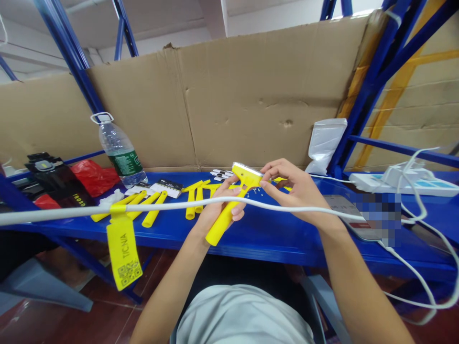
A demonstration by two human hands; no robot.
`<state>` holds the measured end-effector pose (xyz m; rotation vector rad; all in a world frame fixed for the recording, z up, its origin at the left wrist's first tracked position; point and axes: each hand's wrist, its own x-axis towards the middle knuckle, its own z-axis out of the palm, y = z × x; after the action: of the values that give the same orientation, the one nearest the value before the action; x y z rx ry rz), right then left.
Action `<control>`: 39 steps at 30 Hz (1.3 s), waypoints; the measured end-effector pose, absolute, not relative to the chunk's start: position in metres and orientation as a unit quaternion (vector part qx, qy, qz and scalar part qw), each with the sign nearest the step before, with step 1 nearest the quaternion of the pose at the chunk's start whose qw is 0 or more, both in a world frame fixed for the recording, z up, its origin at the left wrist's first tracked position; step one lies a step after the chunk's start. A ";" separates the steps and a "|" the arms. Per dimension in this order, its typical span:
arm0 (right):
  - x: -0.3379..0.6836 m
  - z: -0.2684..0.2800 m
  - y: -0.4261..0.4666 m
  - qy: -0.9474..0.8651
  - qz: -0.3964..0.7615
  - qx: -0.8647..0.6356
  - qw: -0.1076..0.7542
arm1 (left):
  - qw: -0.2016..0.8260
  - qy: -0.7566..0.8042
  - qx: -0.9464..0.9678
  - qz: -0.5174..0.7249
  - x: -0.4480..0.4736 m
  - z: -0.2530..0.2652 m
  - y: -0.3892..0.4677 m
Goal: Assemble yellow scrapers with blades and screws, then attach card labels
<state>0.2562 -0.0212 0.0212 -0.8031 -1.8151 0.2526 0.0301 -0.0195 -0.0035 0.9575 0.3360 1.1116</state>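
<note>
Above the blue table, my left hand is wrapped round the handle of a yellow scraper. Its wide head, with a silvery strip along the top edge, tilts up and away from me. My right hand pinches the right end of that head between thumb and fingers. Behind my left hand lie more yellow scraper parts, partly hidden. Further left, several yellow handles rest side by side. Tiny pale pieces are scattered on the tabletop behind the scraper, too small to name.
A white cable with a yellow tag crosses in front. A water bottle, red bag and black-and-white cards are left. Right are a phone and power strip. Cardboard walls the back.
</note>
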 end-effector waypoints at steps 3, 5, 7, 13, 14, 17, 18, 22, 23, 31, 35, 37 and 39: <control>0.256 0.023 -0.022 -0.758 0.120 -0.344 0.541 | 0.725 0.155 0.439 0.508 0.030 -0.004 -0.019; 0.256 0.024 -0.022 -0.752 0.140 -0.349 0.541 | 0.723 0.157 0.445 0.505 0.030 -0.005 -0.018; 0.256 0.024 -0.021 -0.747 0.170 -0.354 0.537 | 0.721 0.159 0.449 0.503 0.029 -0.005 -0.017; 0.258 0.024 -0.017 -0.728 0.249 -0.360 0.527 | 0.711 0.165 0.460 0.505 0.031 -0.005 -0.019; 0.258 0.024 -0.017 -0.721 0.262 -0.366 0.526 | 0.709 0.165 0.462 0.506 0.031 -0.004 -0.019; 0.258 0.025 -0.017 -0.696 0.309 -0.383 0.523 | 0.709 0.157 0.469 0.503 0.031 -0.005 -0.019; 0.258 0.026 -0.017 -0.690 0.322 -0.383 0.523 | 0.710 0.156 0.471 0.500 0.030 -0.005 -0.019; 0.259 0.026 -0.016 -0.682 0.343 -0.372 0.527 | 0.711 0.162 0.471 0.496 0.029 -0.006 -0.018; 0.259 0.026 -0.016 -0.681 0.347 -0.369 0.529 | 0.711 0.164 0.472 0.495 0.029 -0.006 -0.018; 0.265 0.027 -0.015 -0.668 0.378 -0.367 0.526 | 0.704 0.177 0.487 0.485 0.031 -0.004 -0.023; 0.263 0.026 -0.015 -0.664 0.374 -0.363 0.536 | 0.705 0.171 0.475 0.498 0.031 -0.005 -0.022; 0.263 0.024 -0.012 -0.662 0.359 -0.365 0.547 | 0.702 0.162 0.461 0.518 0.031 -0.005 -0.021; 0.267 0.024 -0.007 -0.667 0.328 -0.380 0.550 | 0.696 0.154 0.444 0.542 0.030 -0.004 -0.021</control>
<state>0.2674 -0.0067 0.0237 -0.9005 -1.5796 0.7775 0.0305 -0.0207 -0.0039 0.9914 0.3438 1.2097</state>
